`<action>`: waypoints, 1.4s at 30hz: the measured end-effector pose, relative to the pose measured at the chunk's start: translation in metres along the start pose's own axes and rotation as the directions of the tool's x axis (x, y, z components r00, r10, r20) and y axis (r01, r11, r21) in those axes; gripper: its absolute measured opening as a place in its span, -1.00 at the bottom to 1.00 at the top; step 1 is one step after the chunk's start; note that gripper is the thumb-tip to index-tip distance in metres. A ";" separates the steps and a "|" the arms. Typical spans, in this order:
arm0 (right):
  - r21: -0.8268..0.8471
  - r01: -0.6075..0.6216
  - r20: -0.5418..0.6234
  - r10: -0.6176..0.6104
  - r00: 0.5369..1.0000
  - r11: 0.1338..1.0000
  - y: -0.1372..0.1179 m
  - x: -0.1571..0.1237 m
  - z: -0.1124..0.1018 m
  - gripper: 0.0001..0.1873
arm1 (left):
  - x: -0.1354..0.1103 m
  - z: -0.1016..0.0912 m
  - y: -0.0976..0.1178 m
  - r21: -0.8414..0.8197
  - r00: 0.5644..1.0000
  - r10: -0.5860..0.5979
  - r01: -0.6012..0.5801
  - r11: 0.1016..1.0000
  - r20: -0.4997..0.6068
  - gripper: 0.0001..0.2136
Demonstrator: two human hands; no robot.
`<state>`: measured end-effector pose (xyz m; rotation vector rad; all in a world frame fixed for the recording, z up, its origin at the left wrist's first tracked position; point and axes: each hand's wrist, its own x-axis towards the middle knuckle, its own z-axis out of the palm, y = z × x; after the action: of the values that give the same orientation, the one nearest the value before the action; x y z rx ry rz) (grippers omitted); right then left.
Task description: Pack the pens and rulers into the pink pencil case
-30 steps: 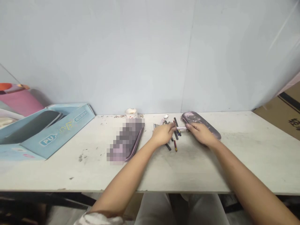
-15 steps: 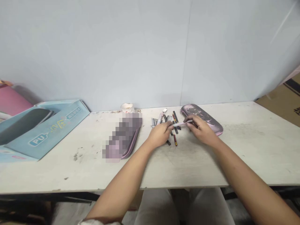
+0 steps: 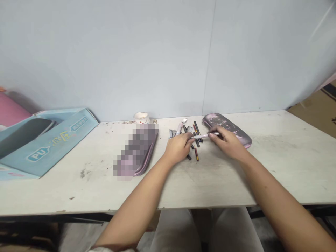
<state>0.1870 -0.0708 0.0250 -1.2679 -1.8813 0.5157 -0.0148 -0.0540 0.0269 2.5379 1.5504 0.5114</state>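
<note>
My left hand (image 3: pixel 179 146) and my right hand (image 3: pixel 228 141) both pinch a thin pale pink pen (image 3: pixel 203 135), one at each end, just above the white table (image 3: pixel 183 182). Under and behind the pen lies a loose heap of several dark pens and markers (image 3: pixel 195 134). A purple pencil case half (image 3: pixel 231 131) lies behind my right hand. A second purple case piece (image 3: pixel 145 159), partly blurred out, lies to the left of my left hand.
A light blue cardboard box (image 3: pixel 47 140) with a dark insert lies at the table's left end, with something pink (image 3: pixel 12 112) behind it. A small white cup (image 3: pixel 141 117) stands by the wall. A brown carton (image 3: pixel 317 106) sits at the far right.
Both hands have lifted the pink pen slightly off the heap and hold it between them. The camera has tilted a little, so the table sits higher in view.
</note>
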 end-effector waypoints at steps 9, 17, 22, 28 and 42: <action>0.037 0.007 -0.026 -0.006 1.000 0.999 -0.001 0.001 0.000 -0.69 | 0.000 -0.001 0.000 -0.009 1.000 0.010 -0.010 1.000 -0.013 -0.72; -0.093 0.017 -0.168 -0.033 0.985 0.996 0.013 0.004 -0.005 -0.77 | 0.005 -0.004 -0.015 -0.107 0.995 -0.093 0.089 0.990 -0.040 -0.63; -0.387 0.121 -0.139 -0.187 0.973 0.914 0.023 0.005 0.000 -0.77 | 0.009 -0.007 -0.011 0.404 0.943 0.152 -0.019 0.914 -0.297 -0.74; -0.354 0.172 -0.205 -0.256 0.945 0.919 0.022 0.005 0.005 -0.79 | 0.010 -0.006 -0.008 0.483 0.910 0.214 -0.017 0.876 -0.356 -0.73; -0.206 0.180 -0.260 -0.231 0.937 0.962 0.015 0.006 0.011 -0.84 | 0.017 0.002 -0.013 0.195 0.933 0.030 0.044 0.980 -0.358 -0.72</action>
<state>0.1859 -0.0583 0.0102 -1.1692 -1.8177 0.0488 -0.0178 -0.0332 0.0251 2.7003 1.8115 0.9081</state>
